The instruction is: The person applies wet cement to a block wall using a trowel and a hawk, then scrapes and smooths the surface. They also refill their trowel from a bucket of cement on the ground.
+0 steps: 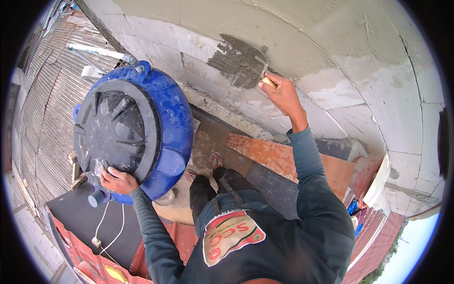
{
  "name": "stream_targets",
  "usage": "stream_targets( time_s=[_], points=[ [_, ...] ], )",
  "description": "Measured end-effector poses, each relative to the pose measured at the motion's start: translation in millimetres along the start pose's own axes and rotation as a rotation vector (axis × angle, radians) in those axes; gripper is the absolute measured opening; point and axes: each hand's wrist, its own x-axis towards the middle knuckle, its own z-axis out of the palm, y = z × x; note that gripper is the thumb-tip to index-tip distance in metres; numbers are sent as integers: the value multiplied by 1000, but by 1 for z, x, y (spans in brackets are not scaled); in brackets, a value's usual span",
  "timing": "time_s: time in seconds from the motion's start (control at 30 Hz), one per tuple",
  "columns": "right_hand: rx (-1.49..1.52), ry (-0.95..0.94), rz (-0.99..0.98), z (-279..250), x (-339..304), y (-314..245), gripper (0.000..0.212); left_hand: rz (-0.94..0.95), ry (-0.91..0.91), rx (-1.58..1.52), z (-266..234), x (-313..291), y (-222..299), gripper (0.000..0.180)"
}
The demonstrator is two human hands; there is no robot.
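right grip (284, 98) clasps trowel (268, 83) against mortar (236, 59), left grip (119, 181) lies unclenched on lid (116, 125)

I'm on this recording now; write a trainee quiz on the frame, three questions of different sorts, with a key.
1. Which hand holds the pale-handled trowel?
2. True or false: the left hand is in the air, touching nothing.
3. Fill the gap: the patch of dark grey mortar beside the trowel is on the ____.

Key:
1. The right hand, with its grip closed round the handle.
2. False; it rests at the near edge of the black lid on the blue tank.
3. Block wall.
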Motion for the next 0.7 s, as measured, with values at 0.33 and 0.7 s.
stream_targets(
  time_s=[0.33, 0.7],
  points=[
    [-149, 59, -78, 39, -62, 72, 42, 10, 10, 4, 3, -1, -4, 40],
    [-229, 139, -37, 58, -67, 95, 43, 38, 24, 6, 3, 0, -3, 39]
  ],
)
